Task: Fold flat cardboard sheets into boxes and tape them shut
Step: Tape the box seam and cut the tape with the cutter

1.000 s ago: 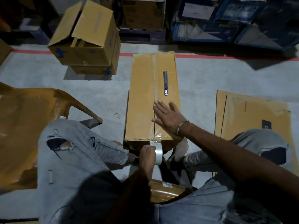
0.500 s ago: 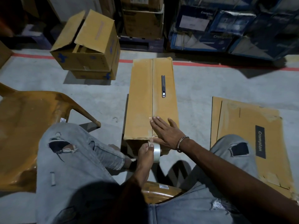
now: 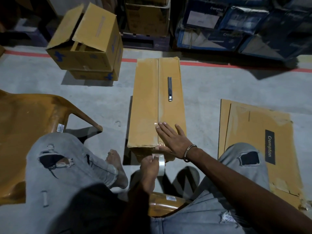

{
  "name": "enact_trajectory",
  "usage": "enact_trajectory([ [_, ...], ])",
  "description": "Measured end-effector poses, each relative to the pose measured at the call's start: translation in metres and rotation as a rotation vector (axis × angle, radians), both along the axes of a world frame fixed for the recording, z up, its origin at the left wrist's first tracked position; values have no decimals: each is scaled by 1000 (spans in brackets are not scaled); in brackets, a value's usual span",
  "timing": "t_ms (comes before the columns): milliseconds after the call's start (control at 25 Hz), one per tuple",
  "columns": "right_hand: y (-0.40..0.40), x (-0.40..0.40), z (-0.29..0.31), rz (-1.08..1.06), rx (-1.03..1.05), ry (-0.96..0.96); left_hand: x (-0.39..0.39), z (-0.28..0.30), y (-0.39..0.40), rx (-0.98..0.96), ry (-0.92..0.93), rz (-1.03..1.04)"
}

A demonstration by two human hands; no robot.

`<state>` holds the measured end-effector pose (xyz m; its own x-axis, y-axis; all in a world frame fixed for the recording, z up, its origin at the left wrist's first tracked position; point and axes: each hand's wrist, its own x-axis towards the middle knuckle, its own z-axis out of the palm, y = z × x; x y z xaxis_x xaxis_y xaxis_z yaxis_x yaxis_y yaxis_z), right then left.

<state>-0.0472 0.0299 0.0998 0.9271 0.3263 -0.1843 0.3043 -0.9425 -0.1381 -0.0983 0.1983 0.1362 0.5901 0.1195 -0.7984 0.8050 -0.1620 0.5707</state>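
Box (image 3: 152,105) under flat right hand (image 3: 173,141), tape roll (image 3: 161,163) gripped by left hand (image 3: 149,168)

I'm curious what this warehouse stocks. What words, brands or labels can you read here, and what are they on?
"Crompton": black patch on the flat cardboard sheet.
"Crompton": blue carton at the back.
"Crompton": faint, on the lower blue carton.
Sticker on the chair leg: too small to read.
Blue marks on the open box: not legible as words.

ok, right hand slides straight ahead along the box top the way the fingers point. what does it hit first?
Likely nothing soon: the right hand lies flat on the box, fingers aimed up the taped seam. The utility knife sits slightly right of that line; it may get clipped, though depth is unclear.
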Motion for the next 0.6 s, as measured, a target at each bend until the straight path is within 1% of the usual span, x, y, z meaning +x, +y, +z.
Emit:
enact_trajectory([
  [80,0,8,6,-89,156,10,-2,0,0,5,-5,5],
  [120,-2,17,10,-181,237,-13,-3,0,0,-3,-13,17],
  [240,-9,64,19,-563,389,-190,-2,-5,2,-22,-18,41],
  [360,-28,133,29,-887,522,-182,2,-11,4,-52,-25,52],
  [440,-40,171,34,-997,530,-157,6,-16,5,-76,-31,64],
  [480,-43,184,34,-1014,502,-136,7,-19,6,-92,-38,72],
  [600,-43,204,29,-964,354,-68,7,-20,6,-83,-36,68],
])
